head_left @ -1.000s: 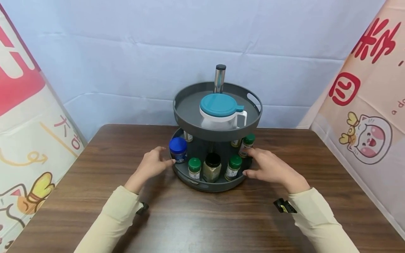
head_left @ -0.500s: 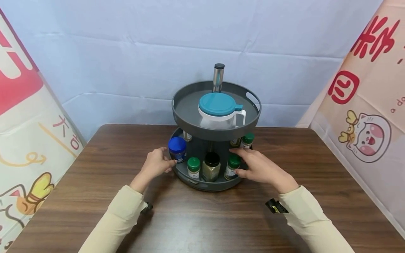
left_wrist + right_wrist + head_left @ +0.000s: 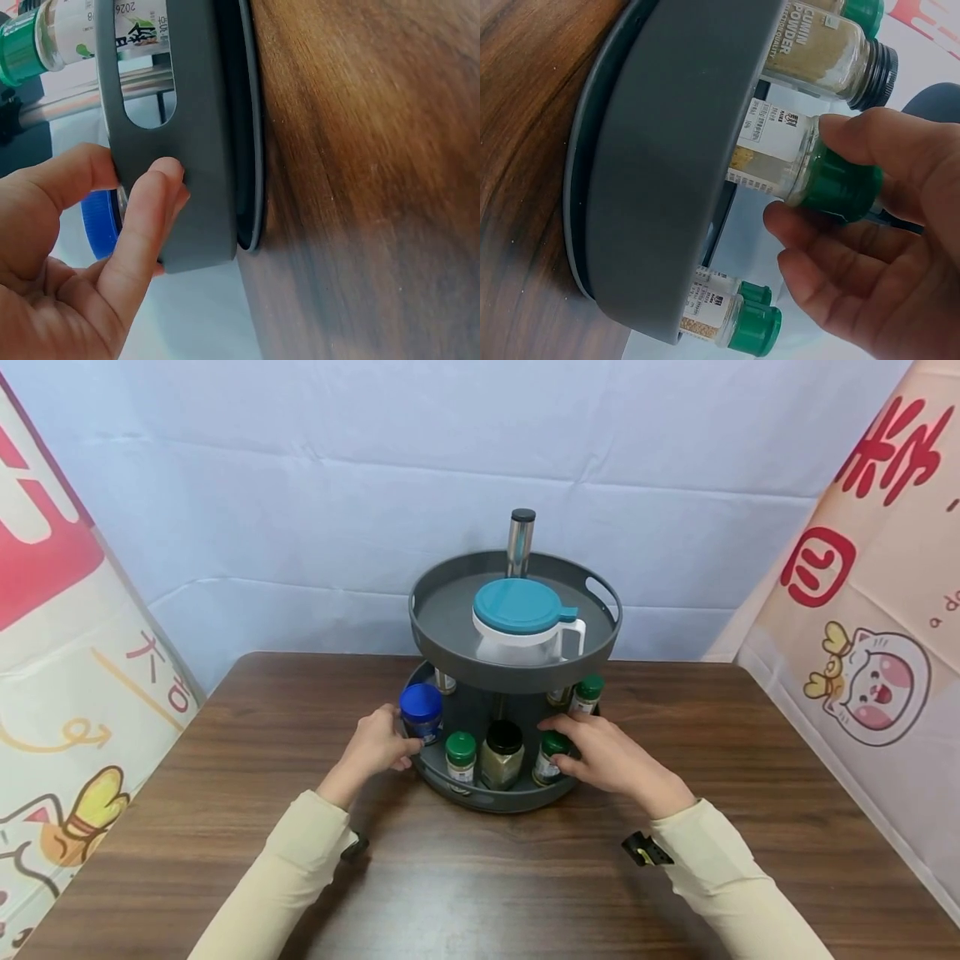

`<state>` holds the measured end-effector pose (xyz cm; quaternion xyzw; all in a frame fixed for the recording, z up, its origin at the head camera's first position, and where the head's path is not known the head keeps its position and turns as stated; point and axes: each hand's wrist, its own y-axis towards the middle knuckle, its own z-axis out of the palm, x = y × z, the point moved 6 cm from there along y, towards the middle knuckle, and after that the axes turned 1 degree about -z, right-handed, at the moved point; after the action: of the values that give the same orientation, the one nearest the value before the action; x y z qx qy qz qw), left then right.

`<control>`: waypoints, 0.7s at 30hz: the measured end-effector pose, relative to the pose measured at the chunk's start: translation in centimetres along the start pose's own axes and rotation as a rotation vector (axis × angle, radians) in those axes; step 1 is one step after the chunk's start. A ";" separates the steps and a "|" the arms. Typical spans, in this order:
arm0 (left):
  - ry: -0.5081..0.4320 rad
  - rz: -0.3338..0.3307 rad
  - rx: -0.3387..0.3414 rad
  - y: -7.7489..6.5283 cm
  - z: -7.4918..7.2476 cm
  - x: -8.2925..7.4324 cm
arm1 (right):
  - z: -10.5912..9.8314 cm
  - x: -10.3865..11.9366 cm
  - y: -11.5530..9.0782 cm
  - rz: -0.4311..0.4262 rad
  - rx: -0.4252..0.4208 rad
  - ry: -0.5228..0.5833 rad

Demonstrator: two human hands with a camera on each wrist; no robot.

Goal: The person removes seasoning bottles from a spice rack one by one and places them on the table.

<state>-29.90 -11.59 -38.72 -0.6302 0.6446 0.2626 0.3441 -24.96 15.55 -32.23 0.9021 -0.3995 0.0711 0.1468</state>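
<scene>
A dark grey two-tier turntable rack (image 3: 517, 677) stands on the table. My left hand (image 3: 371, 747) grips the rim of its lower tray (image 3: 202, 150), thumb at the inner edge and fingertips on the outer wall. Beside it sits a blue-lidded jar (image 3: 422, 714). My right hand (image 3: 611, 760) pinches a green-capped spice jar (image 3: 780, 161) at its neck and cap, the jar standing in the lower tray. Left of that jar are a black-capped cumin powder jar (image 3: 825, 56) and another green-capped jar (image 3: 461, 758).
The upper tray (image 3: 450, 602) overhangs the jars and carries a clear, handled container with a teal lid (image 3: 517, 607). A steel post (image 3: 520, 547) rises behind it. More jars, one of them green-capped (image 3: 588, 689), sit at the back. Brown wooden table (image 3: 480, 885) surrounds the rack.
My right hand has moved left from the rear-right green-capped jar to the front-right one and now pinches it. My left hand has shifted slightly right against the lower tray's rim.
</scene>
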 end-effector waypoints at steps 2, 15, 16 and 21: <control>-0.013 -0.002 -0.003 0.0 0.1 -0.1 | 0.0 0.0 0.0 0.000 -0.003 -0.002; -0.117 -0.060 0.006 0.1 0.2 0.2 | 0.0 -0.1 0.0 -0.011 -0.021 0.008; -0.124 -0.062 0.008 0.1 0.2 0.3 | 0.0 -0.1 0.0 -0.007 -0.022 0.009; -0.139 -0.061 0.021 0.3 0.2 0.5 | 0.0 -0.1 0.0 0.002 -0.028 0.024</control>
<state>-30.19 -11.76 -39.30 -0.6261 0.6025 0.2881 0.4025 -25.05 15.59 -32.26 0.8988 -0.3994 0.0764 0.1640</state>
